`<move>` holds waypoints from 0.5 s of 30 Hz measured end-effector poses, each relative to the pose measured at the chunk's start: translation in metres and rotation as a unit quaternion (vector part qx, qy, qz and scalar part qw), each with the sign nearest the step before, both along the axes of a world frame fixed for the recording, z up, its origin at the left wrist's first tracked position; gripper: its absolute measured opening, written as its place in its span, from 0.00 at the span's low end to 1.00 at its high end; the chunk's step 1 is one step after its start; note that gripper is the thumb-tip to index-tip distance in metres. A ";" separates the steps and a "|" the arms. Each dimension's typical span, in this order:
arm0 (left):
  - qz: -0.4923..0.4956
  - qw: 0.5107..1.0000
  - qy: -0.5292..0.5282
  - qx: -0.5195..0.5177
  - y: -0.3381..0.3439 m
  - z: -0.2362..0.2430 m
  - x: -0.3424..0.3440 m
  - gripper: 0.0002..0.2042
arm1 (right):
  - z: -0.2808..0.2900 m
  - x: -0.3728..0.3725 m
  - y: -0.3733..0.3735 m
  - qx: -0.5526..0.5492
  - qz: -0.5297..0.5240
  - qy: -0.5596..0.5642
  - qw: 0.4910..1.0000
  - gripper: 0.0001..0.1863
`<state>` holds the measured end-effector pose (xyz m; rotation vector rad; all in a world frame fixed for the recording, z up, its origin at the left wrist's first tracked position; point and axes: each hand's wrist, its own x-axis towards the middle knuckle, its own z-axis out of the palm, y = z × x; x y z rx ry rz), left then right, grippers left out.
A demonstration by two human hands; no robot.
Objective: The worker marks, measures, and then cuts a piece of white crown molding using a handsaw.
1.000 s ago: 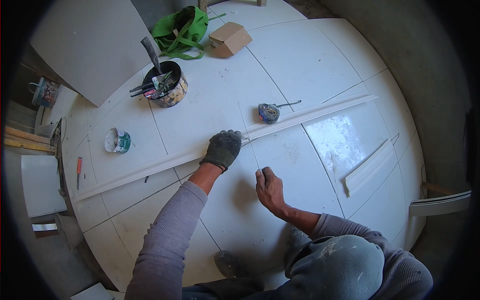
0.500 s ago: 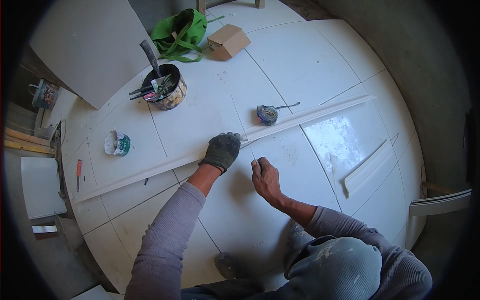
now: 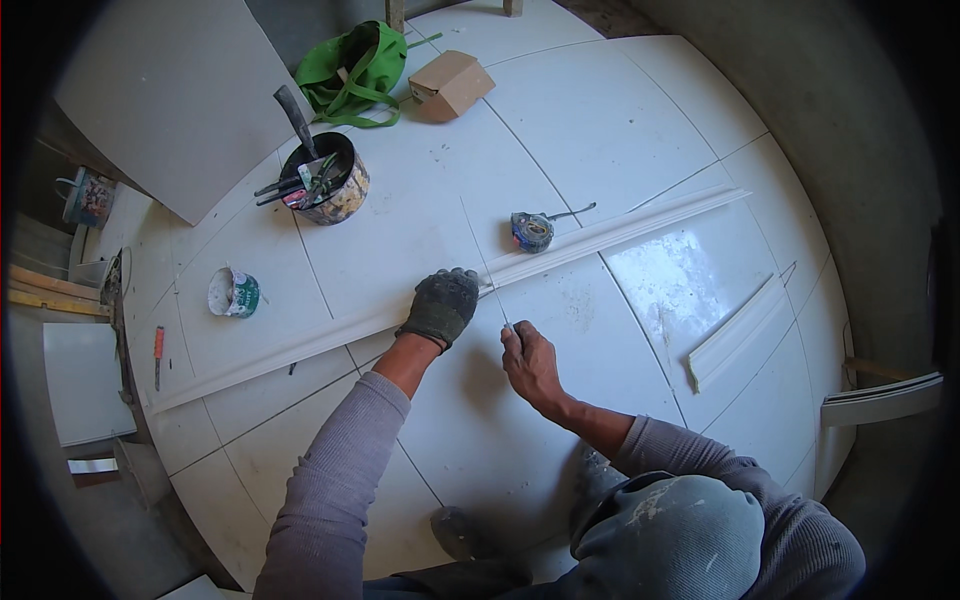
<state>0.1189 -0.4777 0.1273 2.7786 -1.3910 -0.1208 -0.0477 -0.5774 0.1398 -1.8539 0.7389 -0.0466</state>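
A long white moulding strip (image 3: 620,226) lies slantwise across the tiled floor. My left hand (image 3: 443,303), in a dark work glove, is closed over the strip and presses it down near its middle. My right hand (image 3: 530,362) is bare and pinches the near end of a thin, straight saw blade (image 3: 492,281). The blade crosses the moulding just right of my glove, its far end reaching beyond the strip. Beyond the strip, close to the cut area, sits a tape measure (image 3: 532,232) with a short length of tape out.
A bucket of tools (image 3: 343,196), a small white-green tub (image 3: 234,294) and an orange-handled tool (image 3: 158,345) stand or lie at left. Farther off are a green bag (image 3: 375,65) and a cardboard box (image 3: 450,88). A short moulding piece (image 3: 738,335) lies at right.
My right hand has moved very slightly, drawing the blade a little toward me. My left hand stays on the moulding. The view has shifted slightly.
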 end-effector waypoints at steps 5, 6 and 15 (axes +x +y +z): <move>0.001 1.000 -0.005 0.009 -0.001 0.000 0.000 0.06 | 0.008 -0.001 -0.002 -0.073 0.014 0.010 0.997 0.16; 0.003 1.000 -0.002 0.013 -0.001 0.001 0.000 0.06 | 0.009 -0.001 -0.001 -0.089 0.015 0.015 0.996 0.16; 0.009 1.000 0.019 -0.012 0.000 0.001 0.002 0.06 | 0.033 0.008 -0.002 -0.012 0.005 0.022 1.000 0.17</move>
